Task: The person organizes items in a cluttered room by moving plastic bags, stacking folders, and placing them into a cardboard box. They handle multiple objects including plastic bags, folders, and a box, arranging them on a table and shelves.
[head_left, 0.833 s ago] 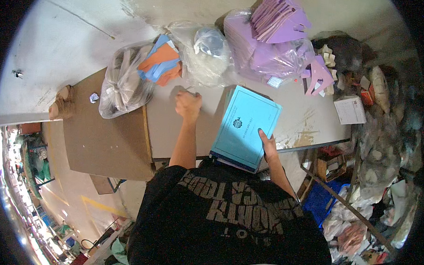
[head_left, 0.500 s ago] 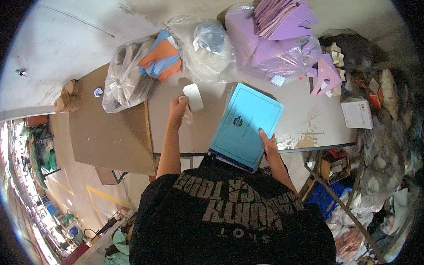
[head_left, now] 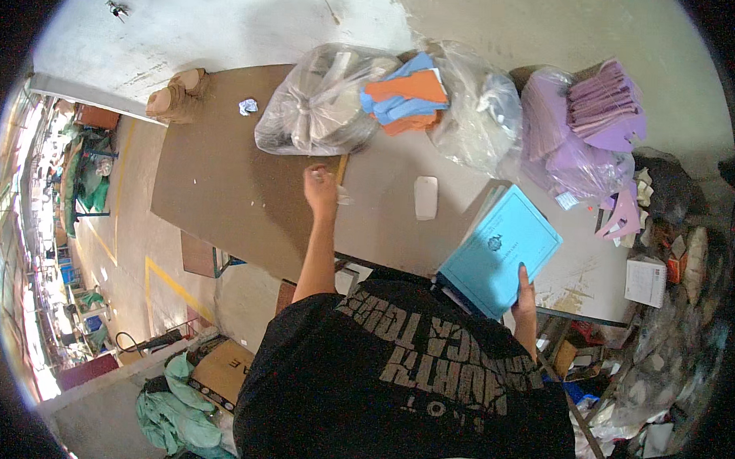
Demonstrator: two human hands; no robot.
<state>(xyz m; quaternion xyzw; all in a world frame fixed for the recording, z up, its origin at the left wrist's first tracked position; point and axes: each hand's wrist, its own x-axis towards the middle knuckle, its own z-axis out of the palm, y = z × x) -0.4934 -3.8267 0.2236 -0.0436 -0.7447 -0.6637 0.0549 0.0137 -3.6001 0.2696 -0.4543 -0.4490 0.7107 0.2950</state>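
Note:
A stack of light-blue booklets [head_left: 500, 249] is tilted at the table's front edge, right of centre. My right hand [head_left: 526, 296] grips its lower right edge, thumb on the top cover and the other fingers hidden beneath. My left hand [head_left: 320, 189] is over the table to the left, fingers curled closed. Something pale and blurred shows beside its fingers, too indistinct to name. Between the hands, a white rounded rectangular piece [head_left: 426, 197] lies flat on the table [head_left: 376, 222], apart from both.
Along the back are a tied clear bag [head_left: 303, 114], orange and blue cut pieces [head_left: 405, 93], another clear bag [head_left: 476, 124] and bagged purple pieces [head_left: 576, 156]. A white box [head_left: 646, 281] sits at the right end. Brown rolls [head_left: 176, 93] stand at the far left corner.
My left hand has let go of the white rounded piece, which now lies on the table, and has moved left. The view has swung left; my right hand still holds the booklets.

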